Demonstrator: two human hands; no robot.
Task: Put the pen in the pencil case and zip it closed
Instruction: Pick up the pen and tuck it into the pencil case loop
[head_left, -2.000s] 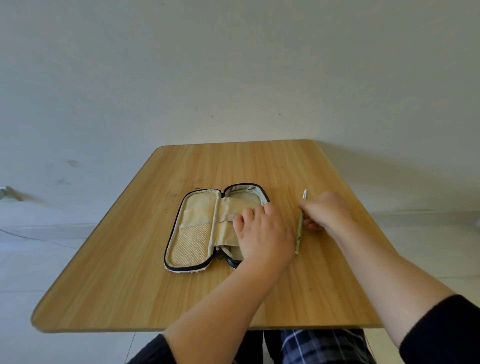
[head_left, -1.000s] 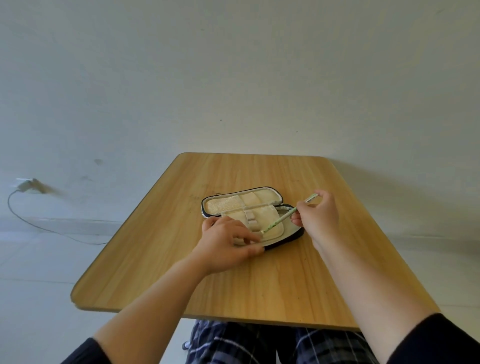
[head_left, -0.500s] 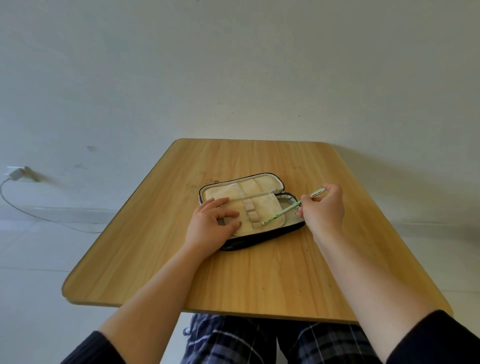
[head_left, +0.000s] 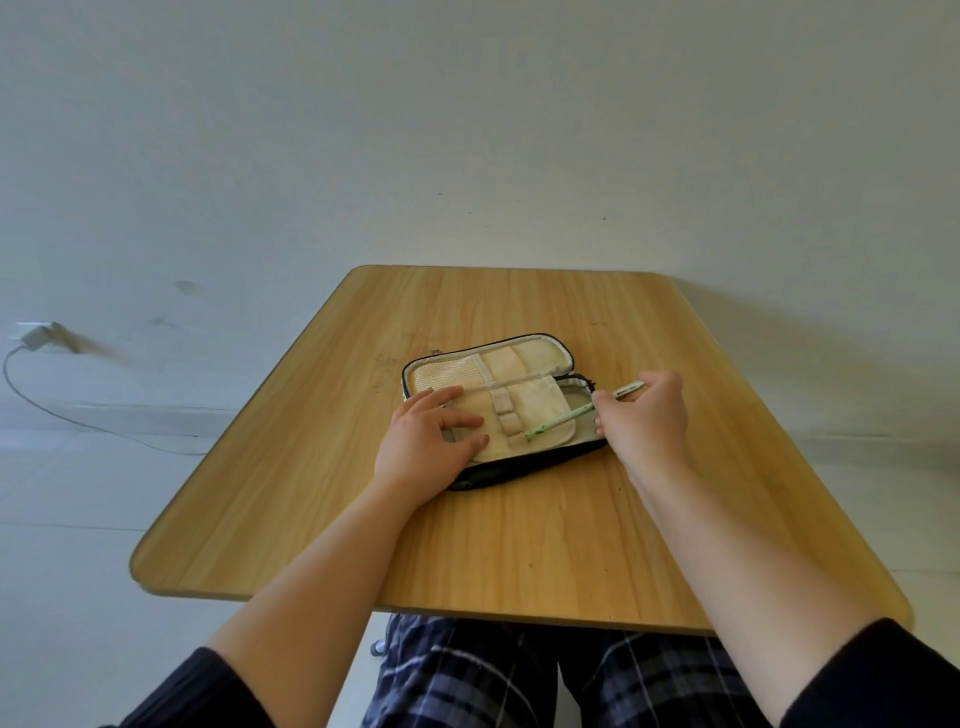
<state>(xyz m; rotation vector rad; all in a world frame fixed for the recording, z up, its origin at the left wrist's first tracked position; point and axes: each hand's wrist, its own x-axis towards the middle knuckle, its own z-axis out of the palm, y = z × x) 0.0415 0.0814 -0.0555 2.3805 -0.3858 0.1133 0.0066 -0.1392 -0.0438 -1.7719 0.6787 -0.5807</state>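
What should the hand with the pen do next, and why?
Probably slide the pen a little further in, toward the elastic loops, then let go. The right hand grips its back end, its tip already lies over the open pencil case, and the left hand holds the flap flat.

Both forearms enter from the lower edge, bare from the wrist to dark sleeves pushed up near the elbows, and converge toward the middle of the field. The left hand (head_left: 426, 451) lies palm down, back uppermost, with fingers (head_left: 441, 397) spread and slightly curled, the thumb extended toward the right. The right hand (head_left: 644, 421) is raised slightly higher, wrist straight, knuckles upward, its fingers flexed into a pinch with the thumb and forefinger closed together at the left side of the hand. The two hands are near one another but do not touch.
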